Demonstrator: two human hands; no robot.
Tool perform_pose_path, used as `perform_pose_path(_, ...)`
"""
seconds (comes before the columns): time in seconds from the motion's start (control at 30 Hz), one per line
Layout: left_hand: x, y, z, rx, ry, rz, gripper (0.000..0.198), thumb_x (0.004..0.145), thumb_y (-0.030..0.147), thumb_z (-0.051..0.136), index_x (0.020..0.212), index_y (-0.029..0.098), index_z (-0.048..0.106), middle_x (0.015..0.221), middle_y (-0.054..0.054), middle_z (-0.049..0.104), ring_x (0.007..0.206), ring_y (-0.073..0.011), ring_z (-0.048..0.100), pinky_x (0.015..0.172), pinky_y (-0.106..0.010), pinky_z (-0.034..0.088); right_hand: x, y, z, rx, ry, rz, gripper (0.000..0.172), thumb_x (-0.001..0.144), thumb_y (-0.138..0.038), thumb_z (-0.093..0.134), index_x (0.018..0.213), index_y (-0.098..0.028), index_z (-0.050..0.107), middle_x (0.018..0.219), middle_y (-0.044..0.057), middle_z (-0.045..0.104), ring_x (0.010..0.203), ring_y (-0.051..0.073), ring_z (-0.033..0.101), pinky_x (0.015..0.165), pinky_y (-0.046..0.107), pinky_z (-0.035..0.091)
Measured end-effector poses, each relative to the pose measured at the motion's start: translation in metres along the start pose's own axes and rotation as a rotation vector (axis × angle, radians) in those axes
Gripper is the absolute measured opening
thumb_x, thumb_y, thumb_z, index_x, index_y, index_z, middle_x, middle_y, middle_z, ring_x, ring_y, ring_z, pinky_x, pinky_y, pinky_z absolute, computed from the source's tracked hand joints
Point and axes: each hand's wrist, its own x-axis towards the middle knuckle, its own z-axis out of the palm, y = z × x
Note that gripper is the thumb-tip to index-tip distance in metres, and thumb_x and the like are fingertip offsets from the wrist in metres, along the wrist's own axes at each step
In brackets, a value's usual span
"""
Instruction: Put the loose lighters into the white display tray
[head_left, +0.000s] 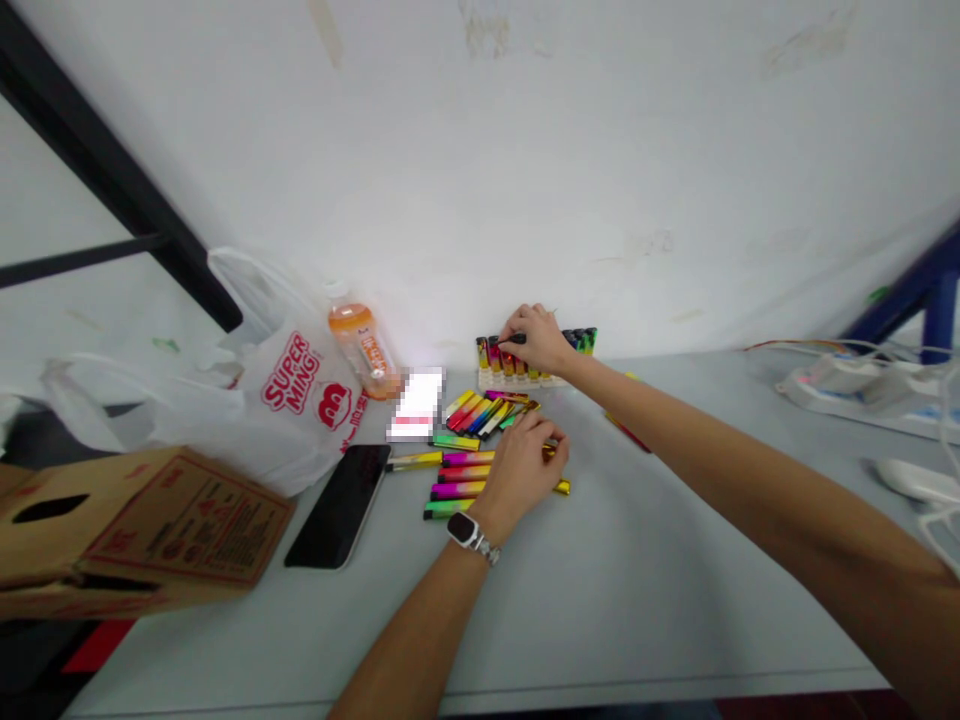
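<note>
The right hand (534, 335) has it: thumb and fingers pinched together on a black-ended lighter (517, 339), held tilted right above the rack (499, 382)! Upright lighters fill that rack on both sides of the grip, colourful bodies to the left, dark and green ones to the right. Down below and nearer the body, the left hand (529, 455) is curled over the loose lighters (459, 475), a gold end poking out beneath it; whether those fingers are closed on one, I cannot tell. A watch (461, 527) sits on that wrist.

Left of this hand, lighters lie side by side in a rough column, and between the two hands there's a slanted cluster of more. One red piece (628, 430) lies under the right forearm.

Farther left of the grip, a lit screen (416, 405), then a black phone (337, 508) nearer the body. Beyond the screen leans a bottle (365, 345), beside a white bag (281, 410) and a box (187, 530). Well to the right of both hands, a power strip (862, 385) trails cables across the table (637, 580).
</note>
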Motion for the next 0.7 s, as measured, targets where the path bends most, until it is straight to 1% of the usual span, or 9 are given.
perform_pose_path(0.13,-0.0001,0.0004,-0.0010,0.004,-0.009,-0.003,0.014,0.090,0.023,0.057,0.079,0.020,0.064,0.091,-0.005,0.062,0.094,-0.0212,0.059,0.085,-0.036,0.048,0.0010,0.0015,0.0016,0.077,-0.054,0.009,0.014,0.086,-0.027,0.064,0.093,-0.018,0.073,0.084,0.007,0.069,0.099,0.027,0.050,0.090,0.041,0.030)
perform_pose_path(0.2,-0.0001,0.0003,-0.0009,0.011,-0.009,-0.001,0.014,0.090,0.024,0.057,0.079,0.019,0.064,0.091,-0.005,0.062,0.094,-0.0210,0.059,0.085,-0.035,0.048,0.0022,0.0029,0.0030,0.089,-0.056,0.008,0.014,0.086,-0.027,0.065,0.093,-0.018,0.073,0.080,0.006,0.070,0.099,0.027,0.050,0.090,0.041,0.029)
perform_pose_path(0.4,-0.0004,0.0006,-0.0003,0.022,-0.014,-0.002,0.014,0.091,0.025,0.056,0.082,0.019,0.065,0.093,-0.005,0.062,0.096,-0.0210,0.059,0.088,-0.035,0.048,0.0061,0.0085,0.0045,0.083,-0.057,-0.026,0.014,0.084,-0.029,0.068,0.091,-0.019,0.074,0.078,0.005,0.071,0.099,0.027,0.050,0.090,0.040,0.027)
perform_pose_path(0.7,-0.0006,0.0017,-0.0016,0.029,-0.023,-0.005,0.014,0.090,0.024,0.056,0.082,0.019,0.066,0.093,-0.006,0.063,0.096,-0.0217,0.059,0.089,-0.036,0.047,0.0028,0.0099,0.0039,0.091,-0.044,-0.001,0.015,0.085,-0.030,0.065,0.093,-0.019,0.074,0.083,0.005,0.071,0.097,0.026,0.050,0.089,0.038,0.025)
